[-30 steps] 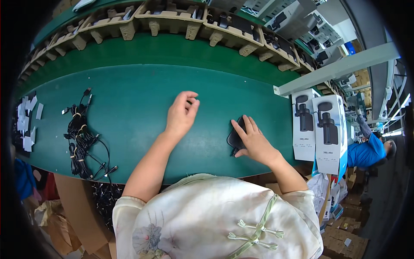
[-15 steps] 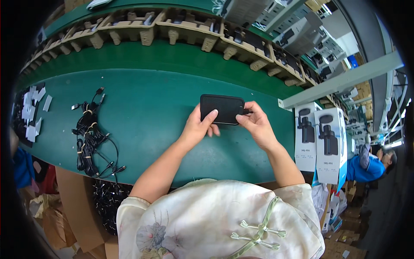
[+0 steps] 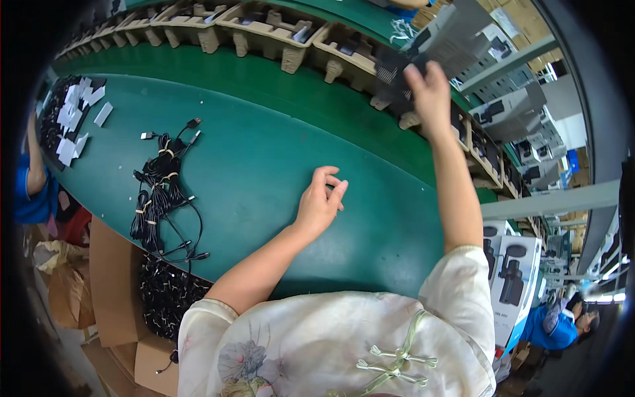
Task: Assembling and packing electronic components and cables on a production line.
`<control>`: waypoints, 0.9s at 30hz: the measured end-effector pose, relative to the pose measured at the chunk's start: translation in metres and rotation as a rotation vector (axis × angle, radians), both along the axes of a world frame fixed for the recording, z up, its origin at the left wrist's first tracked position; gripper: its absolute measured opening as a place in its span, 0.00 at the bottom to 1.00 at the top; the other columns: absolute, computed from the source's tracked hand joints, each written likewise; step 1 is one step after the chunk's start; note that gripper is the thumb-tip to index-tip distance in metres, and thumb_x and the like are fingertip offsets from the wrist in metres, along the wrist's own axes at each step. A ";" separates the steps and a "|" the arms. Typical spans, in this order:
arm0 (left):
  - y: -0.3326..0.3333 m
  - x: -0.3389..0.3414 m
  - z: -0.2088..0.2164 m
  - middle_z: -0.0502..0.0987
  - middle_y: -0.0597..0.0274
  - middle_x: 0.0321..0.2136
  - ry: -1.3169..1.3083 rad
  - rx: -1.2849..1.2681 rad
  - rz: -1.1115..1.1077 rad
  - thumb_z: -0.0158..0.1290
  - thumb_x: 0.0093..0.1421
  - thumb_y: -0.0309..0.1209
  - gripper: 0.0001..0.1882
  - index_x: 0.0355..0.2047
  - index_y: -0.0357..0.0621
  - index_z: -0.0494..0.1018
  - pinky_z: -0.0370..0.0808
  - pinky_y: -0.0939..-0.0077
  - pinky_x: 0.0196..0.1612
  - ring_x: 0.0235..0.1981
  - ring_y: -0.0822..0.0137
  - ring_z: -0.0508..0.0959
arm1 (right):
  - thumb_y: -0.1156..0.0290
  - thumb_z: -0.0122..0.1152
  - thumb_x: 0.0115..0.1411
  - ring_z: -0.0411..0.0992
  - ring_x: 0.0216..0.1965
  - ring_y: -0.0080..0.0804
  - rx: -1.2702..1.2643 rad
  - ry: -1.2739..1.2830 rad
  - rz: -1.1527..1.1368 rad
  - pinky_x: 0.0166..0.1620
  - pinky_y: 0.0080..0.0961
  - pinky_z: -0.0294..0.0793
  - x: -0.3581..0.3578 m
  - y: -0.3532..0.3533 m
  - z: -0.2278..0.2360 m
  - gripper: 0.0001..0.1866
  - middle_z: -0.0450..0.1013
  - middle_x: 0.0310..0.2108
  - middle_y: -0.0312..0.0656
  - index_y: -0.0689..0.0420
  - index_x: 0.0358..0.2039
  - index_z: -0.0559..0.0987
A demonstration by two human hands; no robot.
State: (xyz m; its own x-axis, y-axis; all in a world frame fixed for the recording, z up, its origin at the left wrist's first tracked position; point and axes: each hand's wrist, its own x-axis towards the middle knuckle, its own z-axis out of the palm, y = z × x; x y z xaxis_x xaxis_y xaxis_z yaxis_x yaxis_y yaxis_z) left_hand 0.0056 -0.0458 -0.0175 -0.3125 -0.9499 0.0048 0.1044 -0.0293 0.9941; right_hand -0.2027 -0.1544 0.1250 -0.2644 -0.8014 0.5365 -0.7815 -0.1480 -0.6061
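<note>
My right hand (image 3: 431, 99) is stretched out to the far right, closed on a flat black device (image 3: 395, 78) with a perforated face. Motion blurs the device, which is held above the edge of the brown moulded trays. Over the middle of the green table (image 3: 264, 139) is my left hand (image 3: 322, 202), its fingers loosely bent and apart, with nothing in it. To its left lies a pile of black cables (image 3: 159, 188), several of them bundled with light ties.
Moulded cardboard trays (image 3: 270, 28) with dark parts run along the green strip beyond the table. White boxes (image 3: 514, 281) stand at right under a metal bar (image 3: 555, 200). White paper pieces (image 3: 71, 112) lie far left. A carton of cables (image 3: 165, 291) sits below. Other people are at both sides.
My right hand has carried the black device from the middle of the table, away and to the right, up to the trays. My left hand has let go of it. The view has turned.
</note>
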 end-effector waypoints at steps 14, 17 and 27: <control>0.006 -0.003 0.002 0.74 0.57 0.29 -0.231 -0.190 0.001 0.48 0.59 0.32 0.13 0.41 0.39 0.63 0.72 0.70 0.26 0.22 0.64 0.75 | 0.61 0.59 0.52 0.72 0.35 0.43 0.313 -0.322 -0.520 0.40 0.34 0.69 -0.047 -0.137 -0.040 0.23 0.73 0.36 0.52 0.67 0.41 0.73; 0.009 -0.008 -0.001 0.75 0.55 0.29 -0.223 -0.213 0.088 0.47 0.59 0.31 0.12 0.41 0.39 0.63 0.72 0.66 0.30 0.25 0.57 0.75 | 0.56 0.56 0.53 0.71 0.37 0.51 0.476 0.178 -0.514 0.43 0.39 0.68 -0.055 -0.125 -0.029 0.23 0.73 0.35 0.57 0.67 0.36 0.75; 0.012 -0.005 -0.004 0.74 0.54 0.29 -0.316 -0.251 0.003 0.47 0.59 0.32 0.13 0.42 0.40 0.63 0.72 0.64 0.34 0.31 0.56 0.75 | 0.74 0.48 0.54 0.69 0.40 0.42 -0.131 0.600 0.317 0.44 0.35 0.68 0.148 -0.079 -0.041 0.12 0.72 0.34 0.45 0.55 0.39 0.76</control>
